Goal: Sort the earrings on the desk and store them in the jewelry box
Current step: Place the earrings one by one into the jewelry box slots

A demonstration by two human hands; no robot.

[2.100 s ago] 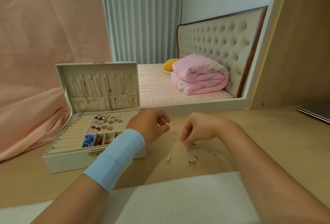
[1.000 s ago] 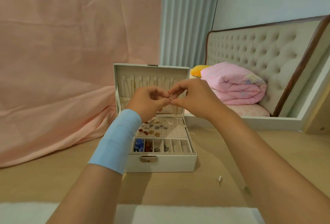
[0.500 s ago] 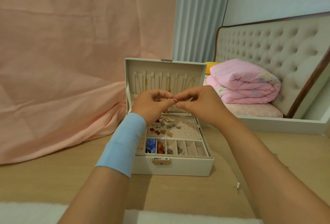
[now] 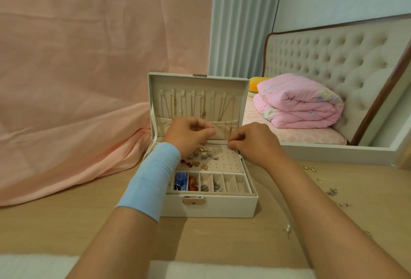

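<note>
Both hands are over the open jewelry box (image 4: 222, 208), the left hand (image 4: 189, 134) with fingers curled above its perforated earring panel (image 4: 224, 160), the right hand (image 4: 253, 143) pinching its fingertips together just beside it, with loose earrings (image 4: 331, 191) on the table (image 4: 66, 223) to its right.

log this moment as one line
left hand: curled over stud panel | right hand: pinching at panel's back edge, contents unclear | jewelry box: open | loose earrings: on desk, right

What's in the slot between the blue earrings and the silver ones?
Red earrings, in their own slot of the jewelry box's front row; the head view shows it.
</note>
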